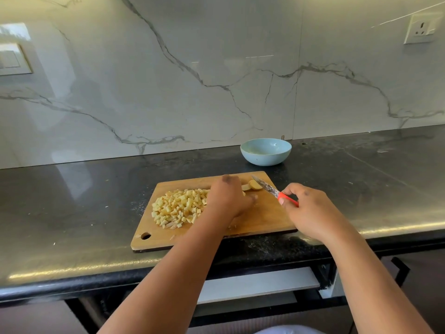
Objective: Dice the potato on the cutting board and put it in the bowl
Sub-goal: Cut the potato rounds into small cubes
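Observation:
A wooden cutting board (262, 218) lies on the dark counter. A heap of diced potato (179, 207) covers its left half. Two or three uncut potato slices (252, 185) lie near the board's far edge. My left hand (226, 198) rests on the board between the heap and the slices, fingers pointing down at the wood. My right hand (310, 210) grips the orange handle of a small knife (272, 189), whose blade points toward the slices. A light blue bowl (266, 151) stands behind the board and looks empty.
The black counter (72, 213) runs left and right of the board, with a marble backsplash behind it. A wall socket (420, 28) sits at the upper right. The counter's front edge is close to me, with an open drawer below it.

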Available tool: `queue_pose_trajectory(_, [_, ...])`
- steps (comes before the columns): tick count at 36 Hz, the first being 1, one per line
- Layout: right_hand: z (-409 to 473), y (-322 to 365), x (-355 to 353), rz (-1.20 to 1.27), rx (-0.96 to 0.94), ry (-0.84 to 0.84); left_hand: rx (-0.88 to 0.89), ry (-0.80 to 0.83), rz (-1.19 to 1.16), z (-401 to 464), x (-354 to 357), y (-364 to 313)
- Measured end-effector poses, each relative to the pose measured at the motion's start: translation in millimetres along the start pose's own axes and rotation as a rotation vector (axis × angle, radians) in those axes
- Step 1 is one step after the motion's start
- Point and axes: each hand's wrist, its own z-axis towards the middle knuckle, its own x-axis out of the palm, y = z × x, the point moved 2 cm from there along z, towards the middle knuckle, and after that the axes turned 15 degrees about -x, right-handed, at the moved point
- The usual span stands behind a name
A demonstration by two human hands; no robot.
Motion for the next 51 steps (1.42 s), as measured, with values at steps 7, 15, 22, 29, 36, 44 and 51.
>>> queue_pose_trajectory(7, [-0.9, 0.1, -1.2, -0.003, -0.015, 0.001, 0.062, 0.034, 0.053, -3.2, 5.8, -9.6])
queue_pose_trajectory(15, [-0.1, -0.4, -1.0, -0.022, -0.009, 0.015, 0.333, 0.179, -0.05, -10.8, -0.2, 4.8])
queue_pose_trajectory(22, [-3.0, 3.6, 7.6, -0.174, 0.016, 0.229, 0.263, 0.066, -0.228, -17.2, 9.2, 26.2])
queue_pose_trajectory(29, [-10.9, 9.7, 16.8, -0.305, -0.013, 0.274, 0.261, 0.045, -0.084, -22.3, 8.8, 22.9])
queue_pose_trajectory(36, [-15.4, 23.3, 28.7, -0.261, -0.11, 0.208, 0.283, 0.079, -0.083, -19.3, 12.4, 21.3])
queue_pose_trajectory(44, [-12.8, 21.7, 26.5, -0.277, -0.083, 0.121, 0.269, 0.07, -0.096, -23.0, 12.9, 14.7])
queue_pose_trajectory(51, [-26.9, 24.3, 15.0, -0.322, -0.154, 0.016, 0.217, 0.043, -0.15, -24.9, 8.3, 15.6])
